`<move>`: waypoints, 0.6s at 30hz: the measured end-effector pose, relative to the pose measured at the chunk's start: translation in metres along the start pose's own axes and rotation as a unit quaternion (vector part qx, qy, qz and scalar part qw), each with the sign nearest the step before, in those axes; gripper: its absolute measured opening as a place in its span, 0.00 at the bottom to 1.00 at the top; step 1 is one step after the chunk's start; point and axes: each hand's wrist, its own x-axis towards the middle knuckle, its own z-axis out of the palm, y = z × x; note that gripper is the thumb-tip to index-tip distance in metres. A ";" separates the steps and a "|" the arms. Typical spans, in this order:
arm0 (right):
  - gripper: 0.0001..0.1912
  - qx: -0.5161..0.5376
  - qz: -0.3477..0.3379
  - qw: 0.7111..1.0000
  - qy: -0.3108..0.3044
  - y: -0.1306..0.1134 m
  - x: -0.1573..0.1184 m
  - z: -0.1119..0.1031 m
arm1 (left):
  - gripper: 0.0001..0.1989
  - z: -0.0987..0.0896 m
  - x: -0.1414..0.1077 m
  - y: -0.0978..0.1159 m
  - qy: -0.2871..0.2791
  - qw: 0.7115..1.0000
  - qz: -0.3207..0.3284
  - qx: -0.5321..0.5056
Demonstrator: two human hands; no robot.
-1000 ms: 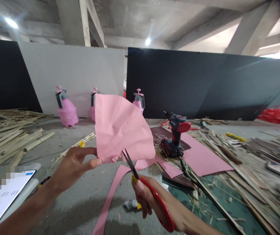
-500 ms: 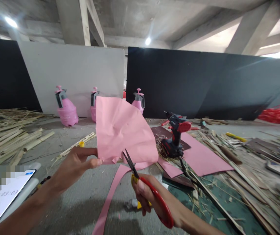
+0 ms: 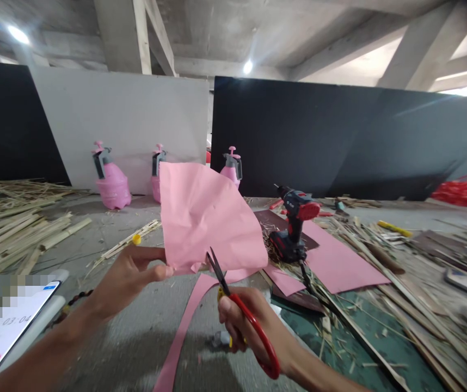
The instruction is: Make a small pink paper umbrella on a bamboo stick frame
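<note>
Between thumb and fingers, my left hand (image 3: pixel 135 272) pinches the lower left corner of a pink paper sheet (image 3: pixel 209 218). The sheet stands upright, lightly creased, with a curved upper right edge and small notched flaps along its bottom. My right hand (image 3: pixel 245 321) grips red-handled scissors (image 3: pixel 258 337), their dark blades slightly apart at the sheet's lower edge. Whether the blades have paper between them I cannot tell. Below, a narrow curved pink paper strip (image 3: pixel 182 326) lies on the grey surface. A small tube with some yellow (image 3: pixel 222 340) is partly hidden behind my right hand.
A cordless drill (image 3: pixel 294 223) stands right of the sheet, beside flat pink paper (image 3: pixel 339 256). Pink spray bottles (image 3: pixel 113 188) line the back. Bamboo strips (image 3: pixel 33 234) are heaped at left, with more scattered at right. A phone (image 3: pixel 13 332) showing a timer sits at lower left.
The pink sheet and my left hand have shifted slightly right. My right hand has turned a little, bringing the scissors' handles leftward, with the blades still at the lower edge.
</note>
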 end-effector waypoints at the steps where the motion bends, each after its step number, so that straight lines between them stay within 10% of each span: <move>1: 0.35 0.007 0.018 1.000 0.006 0.000 0.001 0.001 | 0.14 0.000 0.000 0.000 0.004 1.000 0.004 0.010; 18: 0.36 0.030 0.029 0.998 0.055 0.006 0.003 0.007 | 0.14 0.006 -0.002 0.004 0.011 1.000 0.007 0.007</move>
